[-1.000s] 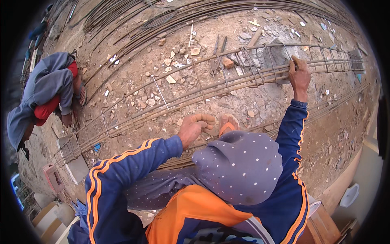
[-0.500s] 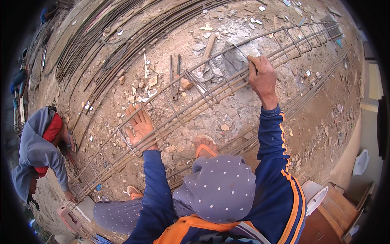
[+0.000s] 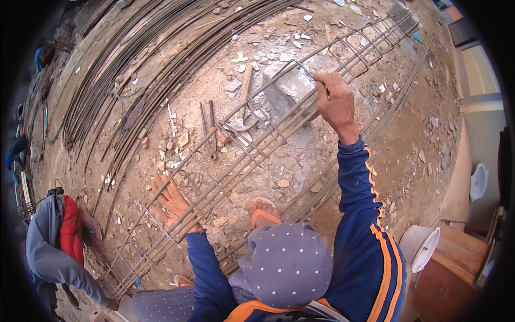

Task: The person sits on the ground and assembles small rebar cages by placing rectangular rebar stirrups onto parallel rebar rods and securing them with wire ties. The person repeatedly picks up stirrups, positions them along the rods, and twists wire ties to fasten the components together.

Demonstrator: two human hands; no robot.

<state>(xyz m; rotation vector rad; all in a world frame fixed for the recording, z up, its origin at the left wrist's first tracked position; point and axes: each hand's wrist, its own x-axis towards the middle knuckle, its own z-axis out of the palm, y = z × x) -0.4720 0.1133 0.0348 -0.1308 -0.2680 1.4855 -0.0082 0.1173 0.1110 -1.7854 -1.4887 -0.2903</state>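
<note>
A long cage of rusty steel rebar (image 3: 265, 144) runs diagonally in front of me, from lower left to upper right. Square stirrups are spaced along its length. My right hand (image 3: 337, 102) is closed on one stirrup (image 3: 304, 68), pinching its corner by the upper side of the cage. Down the cage to the left, my left hand (image 3: 173, 203) has its fingers spread, palm up. Its wrist passes beneath the lower bars and the fingers lie within the frame, gripping nothing. A pale grey block (image 3: 292, 86) lies under the cage near my right hand.
Long loose bars (image 3: 177, 59) lie at the far left; thinner rods (image 3: 399, 96) lie to the right. Metal tools (image 3: 211, 131) and a wooden strip (image 3: 245, 83) rest on rubble-strewn dirt. Another person (image 3: 53, 247) bends at the cage's left end. A white basin (image 3: 420, 244) is at lower right.
The whole view has shifted, with the cage now steeper. My right hand stays on the stirrup; my left hand stays spread at the lower bars. The other person appears lower in the picture.
</note>
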